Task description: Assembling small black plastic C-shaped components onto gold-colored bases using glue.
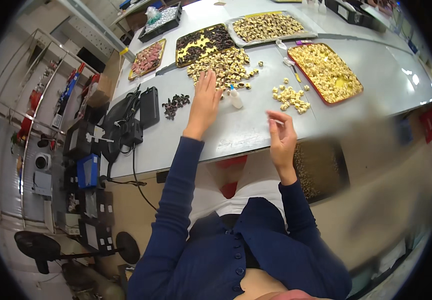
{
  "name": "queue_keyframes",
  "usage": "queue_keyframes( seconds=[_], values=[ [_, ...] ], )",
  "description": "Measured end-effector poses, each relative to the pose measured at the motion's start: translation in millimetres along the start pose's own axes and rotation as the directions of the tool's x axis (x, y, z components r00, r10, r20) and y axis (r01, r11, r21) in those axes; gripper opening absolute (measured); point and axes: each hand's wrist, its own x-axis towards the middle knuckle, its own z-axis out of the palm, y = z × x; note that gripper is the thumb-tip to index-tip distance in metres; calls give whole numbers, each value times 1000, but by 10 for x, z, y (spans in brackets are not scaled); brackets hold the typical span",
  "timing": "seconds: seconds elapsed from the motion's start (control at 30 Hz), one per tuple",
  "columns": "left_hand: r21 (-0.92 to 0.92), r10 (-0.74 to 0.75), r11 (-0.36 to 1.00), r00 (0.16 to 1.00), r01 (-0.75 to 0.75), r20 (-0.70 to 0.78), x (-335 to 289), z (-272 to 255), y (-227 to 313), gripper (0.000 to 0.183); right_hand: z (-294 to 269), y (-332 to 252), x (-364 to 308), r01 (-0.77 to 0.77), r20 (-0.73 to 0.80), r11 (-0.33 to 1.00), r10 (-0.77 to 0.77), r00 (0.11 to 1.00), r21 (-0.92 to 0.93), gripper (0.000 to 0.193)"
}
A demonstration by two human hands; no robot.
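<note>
My left hand (206,102) lies over the near left edge of a pile of small cream pieces with dark centres (228,65). Its fingers are stretched out, and it holds nothing that I can see. Above the table's front edge, my right hand (282,137) has its fingers curled toward the thumb; what is between them, if anything, is too small to make out. A small clear bottle with a blue tip (235,99) stands between the hands. Loose cream pieces (291,99) sit beyond my right hand. Small dark pieces (176,106) lie left of my left hand.
Behind the pile are a tray of dark pieces (201,45) and a tray of cream-and-dark pieces (268,27). A red-rimmed tray (331,102) stands right, a tray of pink pieces (148,59) left. Black cables and an adapter (132,131) crowd the left edge. A yellow-handled tool (296,74) lies by the red-rimmed tray.
</note>
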Motion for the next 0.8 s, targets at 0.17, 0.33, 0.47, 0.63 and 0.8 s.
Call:
queue_keyframes(
  seconds=[0.17, 0.33, 0.47, 0.63, 0.8],
  values=[
    [-53, -103, 994, 986, 97, -134, -765, -566, -21, 45, -453, 25, 333, 241, -76, 749, -362, 929, -617, 19],
    [-114, -366, 930, 906, 348, -214, -1123, -720, -391, 31, -688, 153, 300, 156, -186, 815, -306, 934, -558, 20],
    [-62, -334, 941, 890, 332, -310, -1014, -665, -651, 26, -463, 81, 162, 107, -168, 863, -215, 962, -493, 19],
    [-55, -423, 904, 867, 424, -264, -1036, -569, -791, 21, -263, 85, 24, 165, -85, 866, -231, 969, -472, 18],
    [-192, -438, 898, 846, 396, -304, -1139, -561, -887, 24, -214, 111, -25, 123, -74, 904, -167, 983, -410, 18]
  ],
)
